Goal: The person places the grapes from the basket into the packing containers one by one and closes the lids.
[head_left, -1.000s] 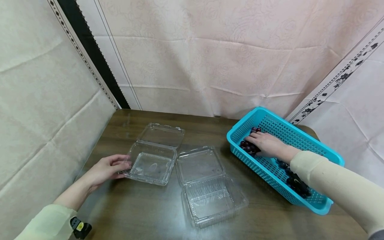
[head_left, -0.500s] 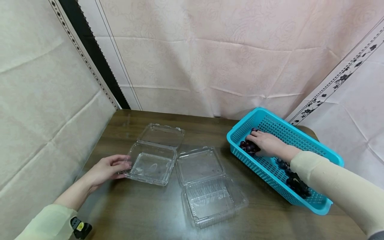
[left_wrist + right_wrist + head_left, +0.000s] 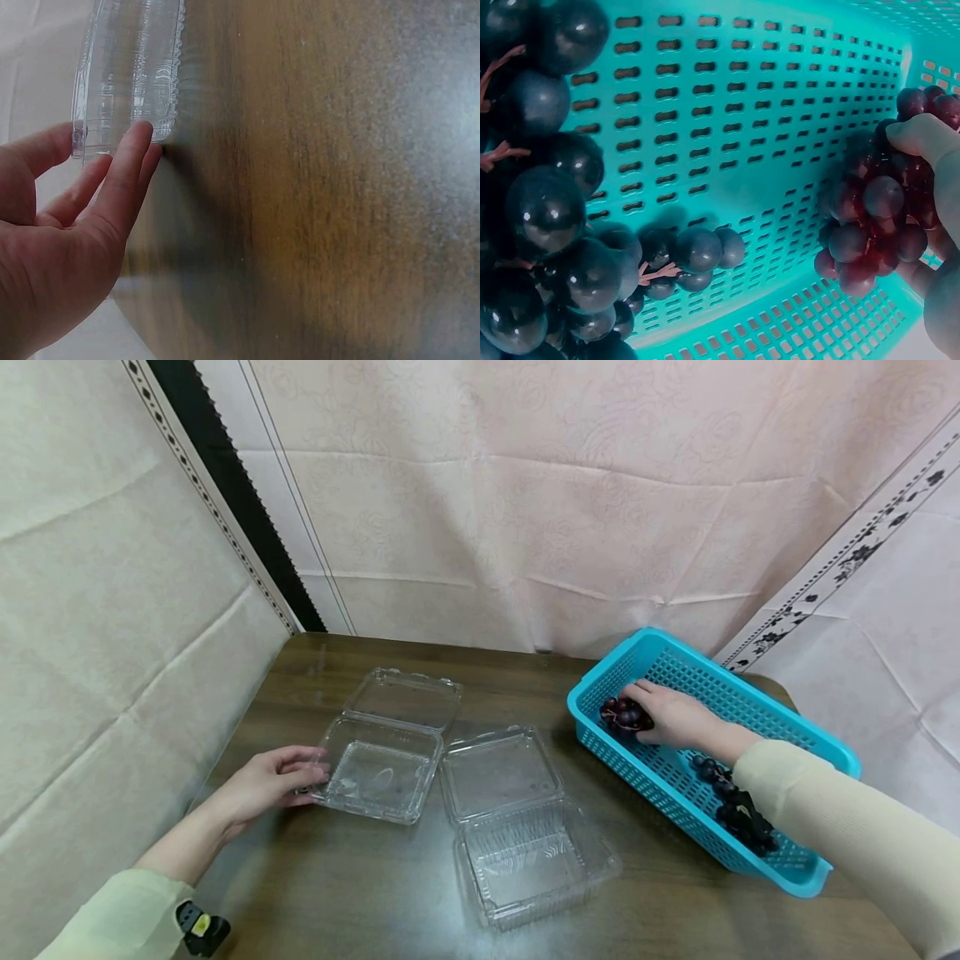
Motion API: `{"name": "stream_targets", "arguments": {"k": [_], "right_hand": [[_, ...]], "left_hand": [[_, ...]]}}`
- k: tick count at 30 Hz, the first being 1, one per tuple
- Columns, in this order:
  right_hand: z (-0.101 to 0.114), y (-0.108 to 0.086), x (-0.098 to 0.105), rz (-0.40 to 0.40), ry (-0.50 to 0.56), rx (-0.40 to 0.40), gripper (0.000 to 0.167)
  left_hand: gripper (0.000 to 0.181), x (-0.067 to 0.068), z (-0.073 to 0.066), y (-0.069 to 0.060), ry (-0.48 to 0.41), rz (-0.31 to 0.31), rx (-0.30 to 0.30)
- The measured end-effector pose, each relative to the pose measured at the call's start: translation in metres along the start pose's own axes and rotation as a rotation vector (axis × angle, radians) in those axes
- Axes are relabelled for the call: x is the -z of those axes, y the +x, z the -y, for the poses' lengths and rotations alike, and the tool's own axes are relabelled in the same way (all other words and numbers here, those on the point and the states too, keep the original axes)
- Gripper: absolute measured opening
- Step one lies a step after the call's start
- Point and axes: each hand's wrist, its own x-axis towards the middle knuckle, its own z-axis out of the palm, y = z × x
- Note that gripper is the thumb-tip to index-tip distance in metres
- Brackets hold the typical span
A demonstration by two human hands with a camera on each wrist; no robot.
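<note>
Inside the blue basket (image 3: 712,693), my right hand (image 3: 678,717) grips a bunch of dark red grapes (image 3: 625,715). The right wrist view shows thumb and fingers around that red bunch (image 3: 870,217). A bunch of black grapes (image 3: 738,814) lies in the basket's near part, large in the right wrist view (image 3: 562,217). On the left, my left hand (image 3: 270,783) holds the near left corner of an open clear plastic clamshell box (image 3: 382,768). In the left wrist view the left thumb is at the box's rim and the fingers (image 3: 135,161) are along its side wall.
A second open clear clamshell box (image 3: 528,852) stands to the right of the first, close beside it. Both are on a brown wooden table (image 3: 360,893). Pale cloth (image 3: 525,527) hangs behind the table and at both sides.
My right hand has shifted slightly right and closed around the red grapes, which now show more below its fingers. The left hand and both boxes have stayed put.
</note>
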Motion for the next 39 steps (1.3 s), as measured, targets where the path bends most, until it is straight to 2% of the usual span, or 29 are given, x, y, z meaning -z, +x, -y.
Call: {"name": "stream_targets", "arguments": {"k": [9,16,30,39], "right_hand": [[-0.001,0.001,0.011,-0.059,0.020,-0.011,0.059],[0.002,-0.002,0.024,-0.135,0.066,-0.024,0.058],[0.008,0.003,0.050,-0.201,0.298,-0.175,0.058],[0.015,0.003,0.067,-0.202,0.279,-0.218,0.064]], "left_hand": [[0.063,0.001,0.000,0.001,0.007,0.003,0.005],[0.062,0.001,0.000,0.000,0.007,0.005,0.000],[0.062,0.001,0.002,0.001,-0.002,0.002,0.007],[0.062,0.000,0.001,0.003,0.000,-0.007,0.015]]}}
